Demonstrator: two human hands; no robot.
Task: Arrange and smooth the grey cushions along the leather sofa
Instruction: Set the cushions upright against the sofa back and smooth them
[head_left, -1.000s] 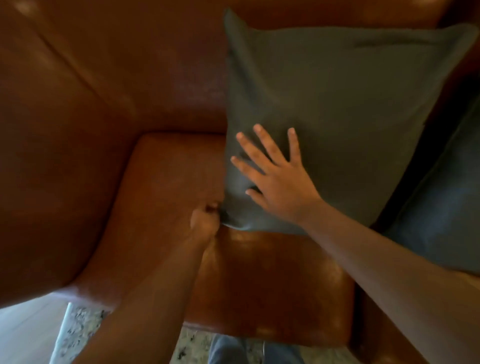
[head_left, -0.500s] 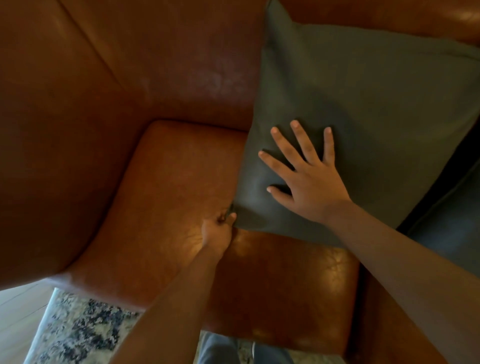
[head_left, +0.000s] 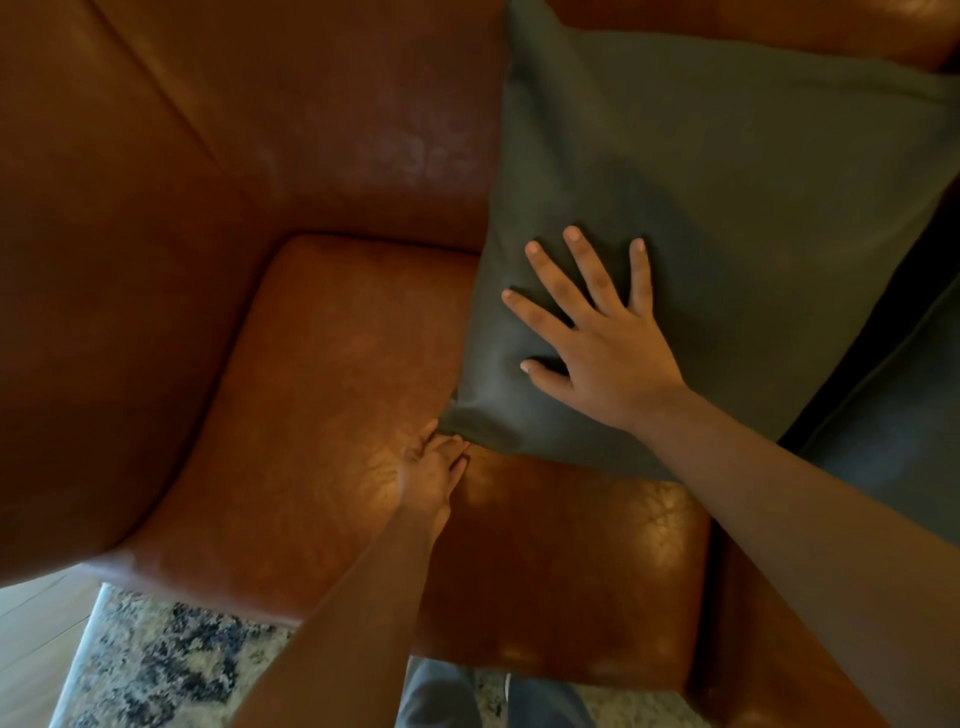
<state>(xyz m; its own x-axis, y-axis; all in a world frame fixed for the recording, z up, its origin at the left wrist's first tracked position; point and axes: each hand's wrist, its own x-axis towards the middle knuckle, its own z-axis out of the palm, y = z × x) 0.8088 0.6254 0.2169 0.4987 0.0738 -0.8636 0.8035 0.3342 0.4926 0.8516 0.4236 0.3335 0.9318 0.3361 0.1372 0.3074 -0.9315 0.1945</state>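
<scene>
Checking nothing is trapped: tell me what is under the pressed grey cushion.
The grey cushion rests on the leather seat, right hand flat on top, left hand at its corner. Anything beneath its middle is covered.

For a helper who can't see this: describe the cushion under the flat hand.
On the brown leather sofa, find the seat by the armrest. The grey cushion leans on the backrest there, the right hand spread flat on it. The other cushion, lower right, is untouched.
</scene>
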